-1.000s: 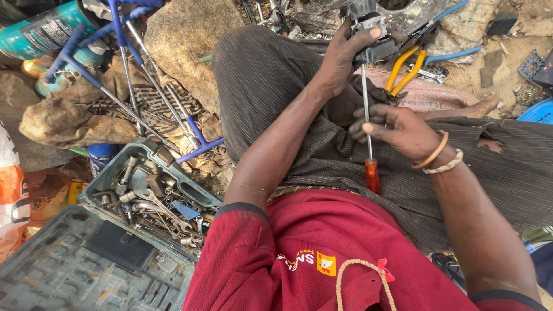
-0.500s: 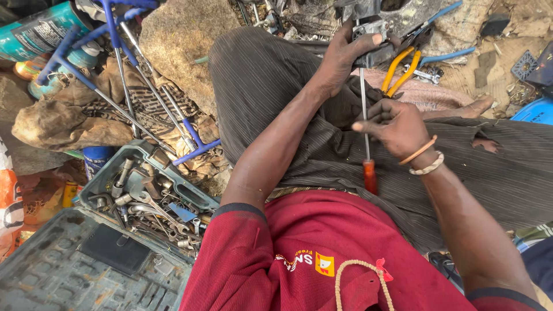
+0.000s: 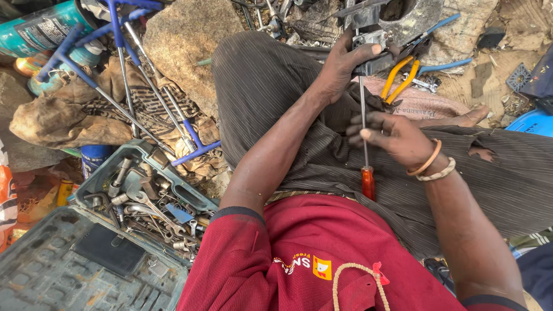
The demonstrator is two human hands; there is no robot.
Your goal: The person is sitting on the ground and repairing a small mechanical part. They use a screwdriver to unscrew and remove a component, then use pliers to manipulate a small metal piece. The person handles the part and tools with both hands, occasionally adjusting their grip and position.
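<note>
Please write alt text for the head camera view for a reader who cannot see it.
A seated person's left hand grips a grey metal part while the right hand holds a red-handled screwdriver, tip up against it. Yellow-handled pliers lie beyond; an open toolbox of sockets sits left.

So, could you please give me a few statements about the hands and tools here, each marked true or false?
1. The left hand grips a grey metal part. True.
2. The right hand holds the yellow pliers. False: it holds a screwdriver by the shaft.
3. The screwdriver's handle is orange-red. True.
4. The open toolbox holds only rags. False: it holds wrenches and sockets.
5. The right wrist is bare. False: it wears two bracelets.
</note>
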